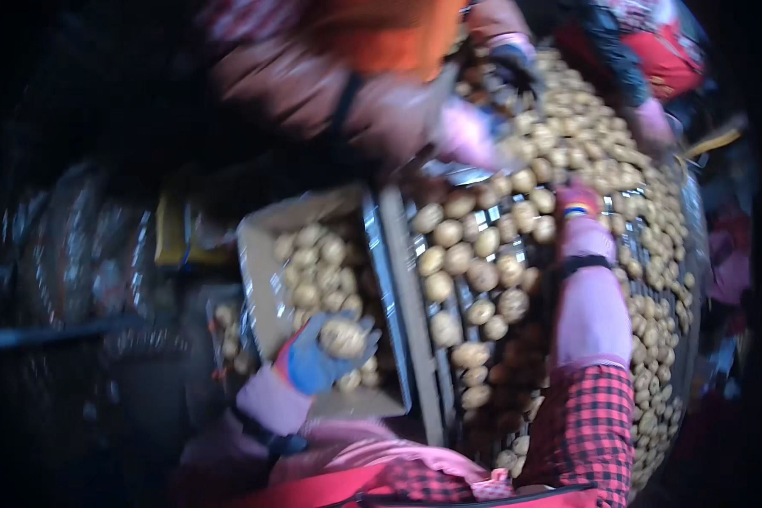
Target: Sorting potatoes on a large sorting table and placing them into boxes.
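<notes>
My left hand (317,356), in a blue glove, is closed around a potato (344,338). It is over the near part of a cardboard box (267,313) partly filled with potatoes (317,271). My right hand (577,201), gloved with a bright cuff, reaches forward among loose potatoes (487,242) spread over a dark slatted surface. Its fingers are blurred and mostly hidden, so whether they grip a potato does not show.
A metal rail (415,313) runs between the box and the potato-covered surface. Across from me, a co-worker's gloved hand (474,135) is over the potatoes, and another person's sleeve (622,76) is at the far right. A yellow crate (173,233) stands left of the box.
</notes>
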A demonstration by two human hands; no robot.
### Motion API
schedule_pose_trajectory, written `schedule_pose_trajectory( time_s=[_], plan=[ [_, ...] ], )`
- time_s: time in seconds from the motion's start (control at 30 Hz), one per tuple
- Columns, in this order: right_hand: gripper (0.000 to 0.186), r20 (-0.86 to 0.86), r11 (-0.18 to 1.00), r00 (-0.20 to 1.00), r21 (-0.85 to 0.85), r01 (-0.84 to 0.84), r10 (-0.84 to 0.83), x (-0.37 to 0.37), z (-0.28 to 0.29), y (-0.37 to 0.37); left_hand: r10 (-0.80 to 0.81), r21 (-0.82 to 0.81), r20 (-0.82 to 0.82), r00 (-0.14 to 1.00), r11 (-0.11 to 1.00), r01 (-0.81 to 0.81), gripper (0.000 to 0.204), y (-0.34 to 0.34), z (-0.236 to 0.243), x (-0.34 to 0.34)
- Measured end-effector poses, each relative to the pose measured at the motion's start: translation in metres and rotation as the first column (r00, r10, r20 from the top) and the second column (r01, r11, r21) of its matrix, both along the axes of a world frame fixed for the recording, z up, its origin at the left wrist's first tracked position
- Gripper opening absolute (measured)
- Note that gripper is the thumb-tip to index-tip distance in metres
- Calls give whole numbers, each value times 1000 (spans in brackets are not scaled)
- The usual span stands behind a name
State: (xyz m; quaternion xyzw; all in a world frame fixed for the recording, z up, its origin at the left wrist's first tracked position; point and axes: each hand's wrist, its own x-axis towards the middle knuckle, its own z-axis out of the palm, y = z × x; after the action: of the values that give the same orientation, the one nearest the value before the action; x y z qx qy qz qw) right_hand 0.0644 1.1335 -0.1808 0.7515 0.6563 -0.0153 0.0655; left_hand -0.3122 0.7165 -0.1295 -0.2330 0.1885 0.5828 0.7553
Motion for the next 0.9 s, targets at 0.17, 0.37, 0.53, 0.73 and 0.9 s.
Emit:
schedule_pose_trajectory(
  time_s=[0.17, 0.37, 0.53, 0.73, 0.9],
  plan=[
    [48, -993, 969, 10, 115, 220, 116, 39, 18, -96, 79, -130, 102, 992, 989, -66, 51, -3, 3, -18],
    [44, -938, 993, -332, 72, 95, 100, -16, 137, -197, 63, 12, -78, 995, 998, -62, 49, -32, 12, -27],
    [52, -931, 974, -312, -139, -178, -190, -101, 142, -259, 270, 98, -451, 851, 962, -254, 45, -114, 19, -108],
    [69, -699, 578, -18, -577, -577, -715, -210, 79, -378, -67, -68, -737, -672, 997, -25, 54, -199, 1, -110],
    [84, -712, 101, 231, -392, -915, -663, -255, 75, -475, -108, -500, -734, -671, 755, 425, 82, -200, 28, -12]
  ],
)
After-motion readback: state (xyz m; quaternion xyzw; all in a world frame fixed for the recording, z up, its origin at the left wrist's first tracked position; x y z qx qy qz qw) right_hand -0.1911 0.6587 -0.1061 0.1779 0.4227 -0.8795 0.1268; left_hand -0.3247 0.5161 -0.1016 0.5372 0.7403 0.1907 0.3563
